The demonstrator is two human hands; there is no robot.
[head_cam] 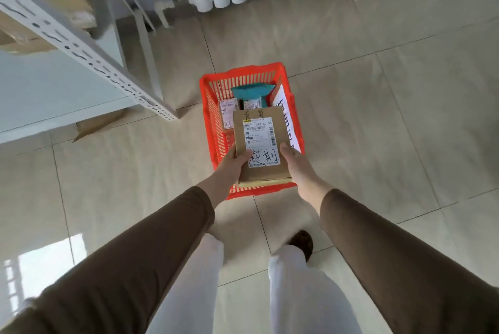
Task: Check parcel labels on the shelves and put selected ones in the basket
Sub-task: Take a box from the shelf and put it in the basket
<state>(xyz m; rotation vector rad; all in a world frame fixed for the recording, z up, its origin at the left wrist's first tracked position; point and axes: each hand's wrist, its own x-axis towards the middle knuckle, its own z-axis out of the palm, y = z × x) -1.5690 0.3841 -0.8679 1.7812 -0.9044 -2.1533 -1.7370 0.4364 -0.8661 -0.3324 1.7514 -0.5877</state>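
Over the basket (213,128), hands gripping parcel (259,128)

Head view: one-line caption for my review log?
Left hand and right hand hold a labelled cardboard parcel over the orange basket.

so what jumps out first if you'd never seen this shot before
The bright orange basket on the tiled floor at the centre grabs the eye, already holding a teal packet and other parcels. Right over it, the left hand and right hand grip a brown cardboard parcel with a white label facing up. A grey metal shelf stands on the left.
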